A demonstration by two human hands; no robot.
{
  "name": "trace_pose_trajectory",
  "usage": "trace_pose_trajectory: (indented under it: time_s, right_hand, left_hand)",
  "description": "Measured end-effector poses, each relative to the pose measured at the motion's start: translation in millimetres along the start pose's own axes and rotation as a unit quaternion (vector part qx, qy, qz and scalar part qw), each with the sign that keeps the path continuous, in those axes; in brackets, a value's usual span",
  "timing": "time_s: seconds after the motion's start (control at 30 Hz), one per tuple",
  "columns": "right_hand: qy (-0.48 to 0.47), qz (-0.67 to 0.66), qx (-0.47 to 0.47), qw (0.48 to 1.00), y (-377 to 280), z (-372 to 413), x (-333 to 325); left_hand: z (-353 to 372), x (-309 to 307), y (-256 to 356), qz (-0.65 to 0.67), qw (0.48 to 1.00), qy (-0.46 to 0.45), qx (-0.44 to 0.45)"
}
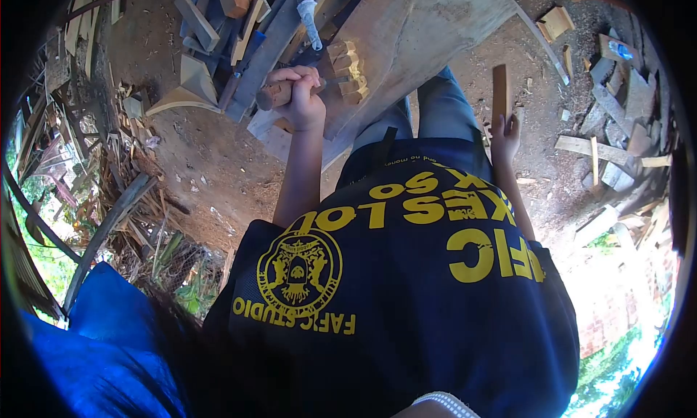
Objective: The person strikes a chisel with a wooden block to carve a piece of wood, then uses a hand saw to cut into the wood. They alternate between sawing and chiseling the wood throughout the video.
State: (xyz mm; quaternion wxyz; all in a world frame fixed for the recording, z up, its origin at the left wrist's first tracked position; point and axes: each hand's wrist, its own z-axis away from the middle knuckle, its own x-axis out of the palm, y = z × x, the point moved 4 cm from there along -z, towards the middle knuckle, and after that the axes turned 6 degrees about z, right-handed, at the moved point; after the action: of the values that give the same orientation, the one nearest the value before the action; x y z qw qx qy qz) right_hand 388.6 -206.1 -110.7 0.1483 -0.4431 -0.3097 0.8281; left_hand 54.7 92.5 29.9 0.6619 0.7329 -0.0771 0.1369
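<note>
My left hand (299, 102) is closed around the thick wooden handle of a chisel (272, 95). Its narrow metal shaft points right, toward a small pale carved wood piece (348, 62) on the broad plank (414, 29); whether the tip touches the carving is hard to tell. Out to the right, away from the plank, my right hand (504, 132) grips the lower end of a flat brown wooden bar (501, 91), which points forward.
Wood offcuts (196, 22) are piled beyond my left hand, with a white-wrapped handle (309, 24) among them. A curved pale offcut (190, 87) lies left. Scrap pieces (613, 106) litter the dirt ground (189, 156) at right. Blue sheeting (102, 331) shows lower left.
</note>
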Motion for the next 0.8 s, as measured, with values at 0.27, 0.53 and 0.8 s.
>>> trace_pose_trajectory:
  time_s: [0.27,0.53,0.8]
  right_hand:
    - [0.017,0.184,-0.005,0.983,78.2,-15.7,-28.3]
    - [-0.099,0.248,-0.019,0.963,55.8,-14.9,-19.8]
    - [-0.126,0.266,-0.089,0.951,55.0,-43.7,-2.7]
  left_hand:
    - [-2.0,11.8,-7.6,0.015,1.000,-0.008,0.020]
    - [3.5,25.0,-4.8,-0.039,0.998,-0.019,0.054]
    - [10.4,8.6,-4.6,-0.062,0.990,0.095,0.079]
